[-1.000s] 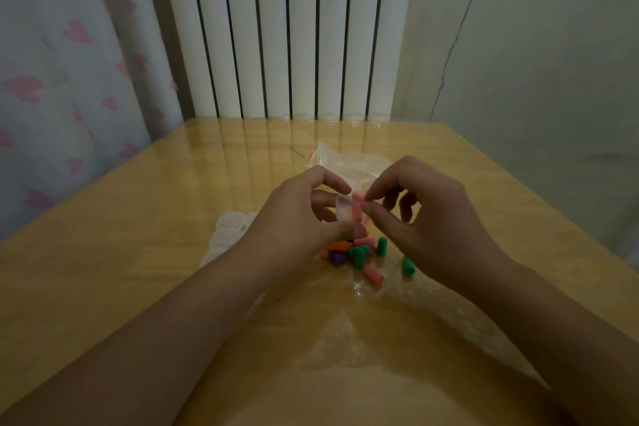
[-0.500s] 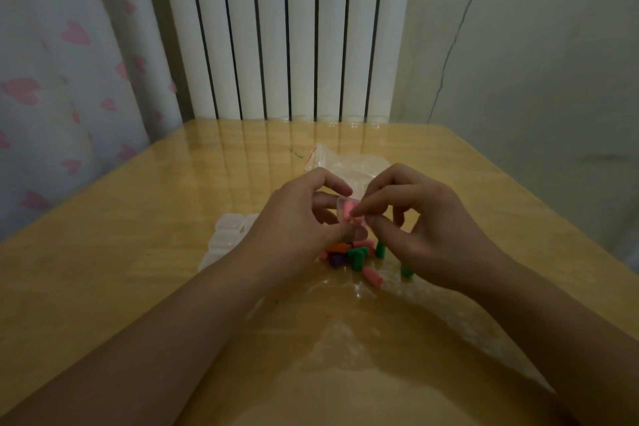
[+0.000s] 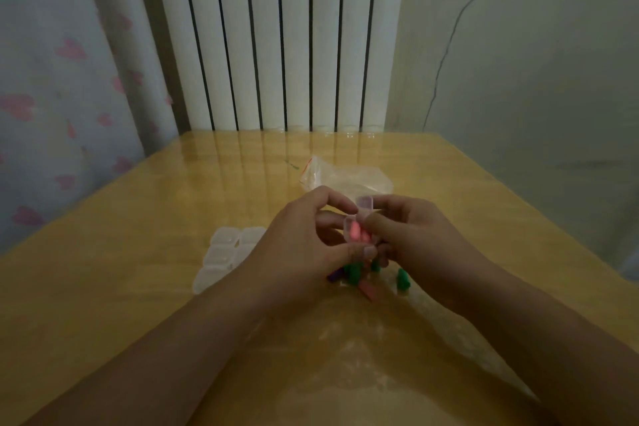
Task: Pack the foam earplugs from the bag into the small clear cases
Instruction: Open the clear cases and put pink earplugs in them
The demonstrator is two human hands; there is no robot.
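Clear case (image 3: 358, 231), lid up, pink earplugs (image 3: 356, 229) inside, pinched between your left hand (image 3: 304, 245) and right hand (image 3: 415, 242) above counter (image 3: 121, 252). Loose earplugs (image 3: 352, 275) beneath hands; spare cases (image 3: 224, 256) left; bag (image 3: 345, 176) behind.

Both hands meet above the counter (image 3: 121, 287), the left hand (image 3: 297, 252) and right hand (image 3: 425, 245) pinching a small clear case (image 3: 359, 230) with its lid up and pink earplugs (image 3: 356, 229) inside. Loose earplugs (image 3: 352, 277) lie beneath; empty cases (image 3: 224, 256) sit left, a bag (image 3: 345, 176) behind.
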